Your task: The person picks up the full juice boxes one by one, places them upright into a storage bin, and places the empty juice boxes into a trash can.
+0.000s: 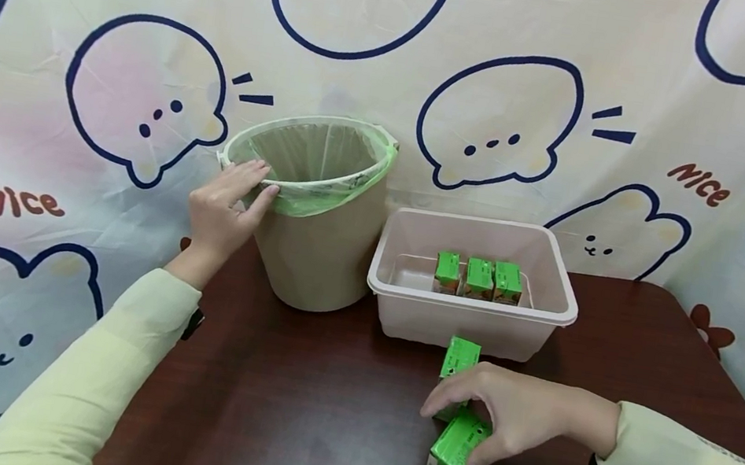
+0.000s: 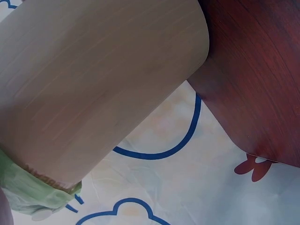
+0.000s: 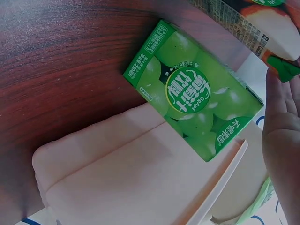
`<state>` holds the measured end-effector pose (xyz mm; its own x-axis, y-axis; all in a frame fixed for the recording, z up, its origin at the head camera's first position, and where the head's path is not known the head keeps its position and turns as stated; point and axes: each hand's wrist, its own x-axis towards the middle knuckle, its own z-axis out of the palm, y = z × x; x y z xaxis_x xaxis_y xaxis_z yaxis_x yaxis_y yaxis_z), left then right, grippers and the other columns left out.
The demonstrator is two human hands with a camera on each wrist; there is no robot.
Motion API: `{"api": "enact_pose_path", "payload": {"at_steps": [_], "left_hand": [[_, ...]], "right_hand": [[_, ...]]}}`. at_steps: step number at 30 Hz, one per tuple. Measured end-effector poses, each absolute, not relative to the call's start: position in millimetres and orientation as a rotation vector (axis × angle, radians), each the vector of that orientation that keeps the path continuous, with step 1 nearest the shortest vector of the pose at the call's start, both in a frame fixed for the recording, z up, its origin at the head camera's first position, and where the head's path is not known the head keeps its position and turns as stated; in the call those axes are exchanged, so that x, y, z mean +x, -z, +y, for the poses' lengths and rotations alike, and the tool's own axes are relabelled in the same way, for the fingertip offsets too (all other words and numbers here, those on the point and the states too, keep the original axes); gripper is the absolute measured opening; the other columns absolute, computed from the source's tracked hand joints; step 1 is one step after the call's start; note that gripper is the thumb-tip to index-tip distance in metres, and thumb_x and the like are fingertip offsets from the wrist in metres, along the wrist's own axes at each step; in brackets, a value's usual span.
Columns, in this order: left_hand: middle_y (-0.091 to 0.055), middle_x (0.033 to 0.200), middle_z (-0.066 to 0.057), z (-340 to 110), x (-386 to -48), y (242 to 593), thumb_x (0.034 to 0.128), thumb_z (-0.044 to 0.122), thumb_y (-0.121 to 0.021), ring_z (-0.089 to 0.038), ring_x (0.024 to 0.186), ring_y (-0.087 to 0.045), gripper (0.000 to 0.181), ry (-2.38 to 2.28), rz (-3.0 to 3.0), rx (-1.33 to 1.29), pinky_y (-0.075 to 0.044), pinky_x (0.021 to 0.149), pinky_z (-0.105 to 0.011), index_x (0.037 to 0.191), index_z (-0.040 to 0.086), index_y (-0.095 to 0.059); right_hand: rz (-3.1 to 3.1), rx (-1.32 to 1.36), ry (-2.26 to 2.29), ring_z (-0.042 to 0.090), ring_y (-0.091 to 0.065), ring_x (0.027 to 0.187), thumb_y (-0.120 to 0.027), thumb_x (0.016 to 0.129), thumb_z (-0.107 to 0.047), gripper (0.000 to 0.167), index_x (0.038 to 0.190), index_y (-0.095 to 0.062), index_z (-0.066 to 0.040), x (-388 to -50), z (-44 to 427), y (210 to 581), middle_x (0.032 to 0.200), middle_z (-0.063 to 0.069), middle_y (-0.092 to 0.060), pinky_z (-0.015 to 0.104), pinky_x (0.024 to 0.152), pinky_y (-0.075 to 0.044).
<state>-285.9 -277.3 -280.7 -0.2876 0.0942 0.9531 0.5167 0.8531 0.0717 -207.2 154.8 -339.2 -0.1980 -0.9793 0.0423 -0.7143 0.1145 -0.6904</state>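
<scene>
Left hand [image 1: 226, 204]: rested on rim of lined bin [image 1: 318, 265], fingers nearly straight | Right hand [image 1: 522, 412]: thumb and fingers curved round nearer carton [image 1: 456, 443] at the desk [image 1: 277, 402] | Grape carton [image 3: 192, 91]: stood between that carton and the tub [image 1: 459, 326] | Three cartons [image 1: 480, 275]: sat in a row inside tub
</scene>
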Motion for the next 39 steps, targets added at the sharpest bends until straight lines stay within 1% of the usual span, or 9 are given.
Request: {"api": "enact_pose_path", "payload": {"at_steps": [6, 13, 20, 26, 29, 33, 39], "left_hand": [[-0.070, 0.110, -0.013, -277, -286, 281, 0.0884, 0.029, -0.069, -0.029, 0.102, -0.067, 0.034, 0.443, -1.825, -0.461, -0.046, 0.098, -0.045, 0.111, 0.004, -0.074], [-0.070, 0.110, -0.012, -277, -286, 281, 0.0884, 0.029, -0.068, -0.029, 0.101, -0.068, 0.034, 0.440, -1.824, -0.460, -0.045, 0.099, -0.044, 0.111, 0.003, -0.074], [-0.070, 0.111, -0.013, -278, -286, 281, 0.0882, 0.029, -0.069, -0.029, 0.102, -0.067, 0.034, 0.438, -1.832, -0.461, -0.045, 0.099, -0.044, 0.111, 0.003, -0.074], [-0.069, 0.111, -0.013, -278, -286, 281, 0.0883, 0.029, -0.069, -0.030, 0.102, -0.067, 0.034, 0.433, -1.834, -0.465, -0.045, 0.100, -0.043, 0.111, 0.003, -0.073], [-0.069, 0.111, -0.013, -278, -286, 281, 0.0885, 0.029, -0.068, -0.030, 0.102, -0.067, 0.035, 0.431, -1.837, -0.465, -0.045, 0.100, -0.042, 0.111, 0.003, -0.073], [-0.069, 0.111, -0.013, -279, -286, 280, 0.0887, 0.029, -0.068, -0.030, 0.102, -0.067, 0.035, 0.433, -1.839, -0.470, -0.045, 0.100, -0.043, 0.111, 0.003, -0.073], [-0.070, 0.111, -0.013, -279, -286, 281, 0.0887, 0.028, -0.068, -0.030, 0.102, -0.067, 0.034, 0.412, -1.845, -0.472, -0.046, 0.098, -0.044, 0.112, 0.003, -0.073]], "right_hand": [[1.959, -1.707, 0.773, 0.010, -0.054, 0.116, -0.076, 0.085, -0.033, 0.041, 0.122, -0.066, -0.022, -208, 154, 340, 0.126, -0.011, -0.059, 0.030, 0.093, -0.047], [1.941, -1.763, 0.719, 0.007, -0.056, 0.114, -0.077, 0.084, -0.030, 0.039, 0.120, -0.067, -0.019, -209, 153, 345, 0.123, -0.010, -0.062, 0.027, 0.093, -0.047], [1.917, -1.740, 0.760, 0.003, -0.059, 0.104, -0.078, 0.083, -0.030, 0.036, 0.118, -0.068, -0.024, -210, 151, 343, 0.115, -0.016, -0.063, 0.024, 0.086, -0.050], [1.951, -1.682, 0.821, 0.004, -0.059, 0.096, -0.077, 0.084, -0.033, 0.036, 0.118, -0.067, -0.026, -211, 149, 329, 0.111, -0.016, -0.065, 0.026, 0.080, -0.052], [1.963, -1.696, 0.858, 0.005, -0.059, 0.092, -0.078, 0.084, -0.033, 0.037, 0.118, -0.067, -0.024, -212, 147, 320, 0.110, -0.015, -0.066, 0.026, 0.075, -0.053], [1.965, -1.763, 0.928, 0.007, -0.059, 0.090, -0.079, 0.083, -0.029, 0.040, 0.119, -0.067, -0.018, -215, 143, 312, 0.109, -0.010, -0.067, 0.025, 0.069, -0.054], [1.996, -1.795, 1.024, 0.010, -0.064, 0.088, -0.080, 0.082, -0.026, 0.043, 0.120, -0.067, -0.010, -223, 139, 301, 0.109, -0.005, -0.068, 0.028, 0.071, -0.055]]}}
